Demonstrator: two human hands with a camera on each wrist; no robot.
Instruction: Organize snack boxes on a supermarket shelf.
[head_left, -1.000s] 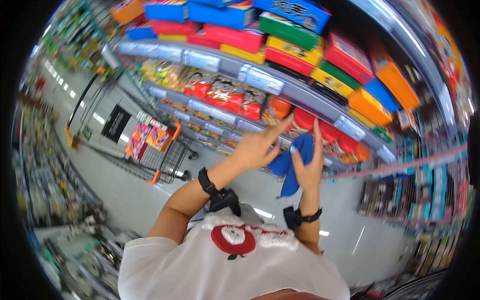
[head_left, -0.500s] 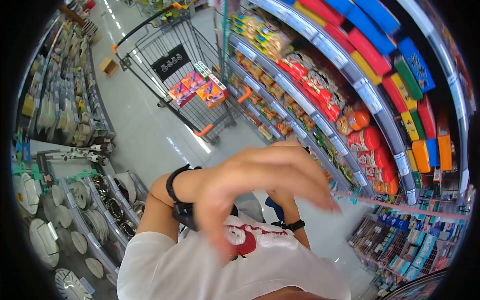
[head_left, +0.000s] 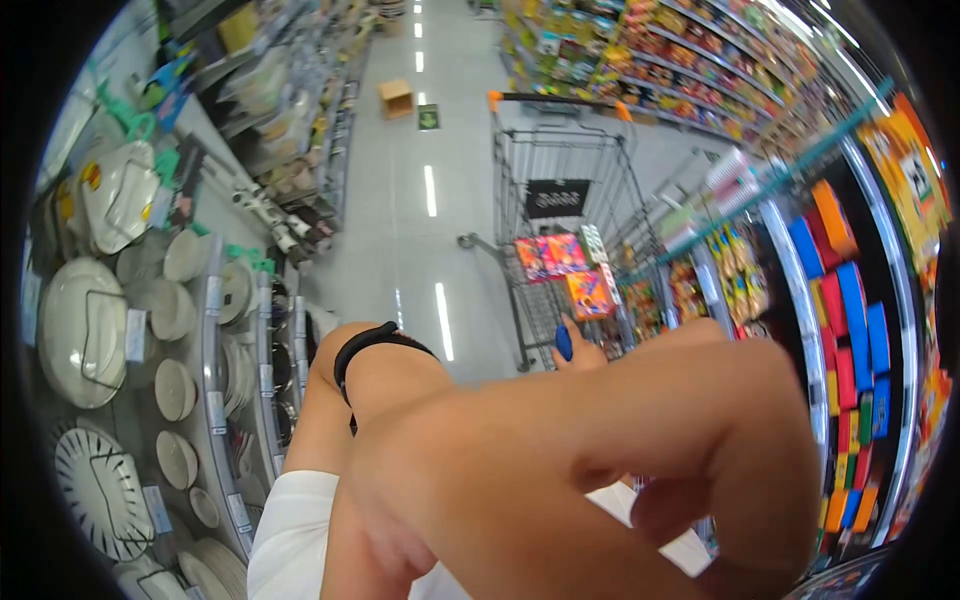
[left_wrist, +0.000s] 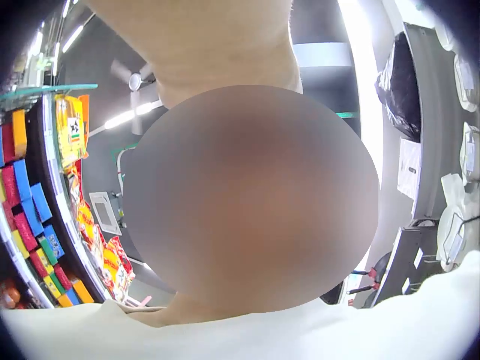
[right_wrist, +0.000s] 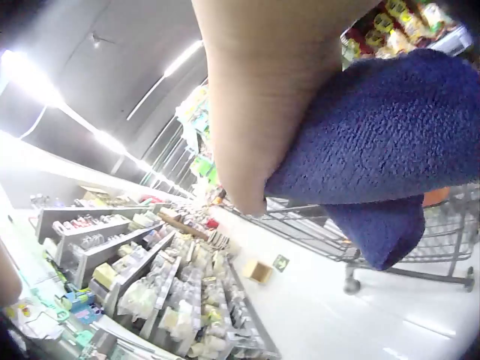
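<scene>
Very large and close in the head view, my left hand (head_left: 560, 440) is raised with its fingers bent; some fingertips are hidden, and nothing can be seen held. The left wrist view has part of that hand (left_wrist: 217, 45) above a blurred round area. Farther off, my right hand (head_left: 588, 355) grips a blue item (head_left: 564, 343), mostly hidden behind the left hand and arm. Up close in the right wrist view, the item is a thick, fuzzy dark blue cloth (right_wrist: 390, 135), lying against the right hand (right_wrist: 262, 112).
A shopping cart (head_left: 555, 198) holding several colourful boxes (head_left: 588, 294) stands ahead. Shelves of white plates (head_left: 85, 330) line the left side, and shelves of coloured boxes (head_left: 850, 300) the right. A small wooden box (head_left: 396, 99) sits on the aisle floor (head_left: 400, 230).
The view has swung left from the boxed goods toward the aisle and cart. My left hand has come away from the blue cloth and up close to the head camera; the right keeps the cloth.
</scene>
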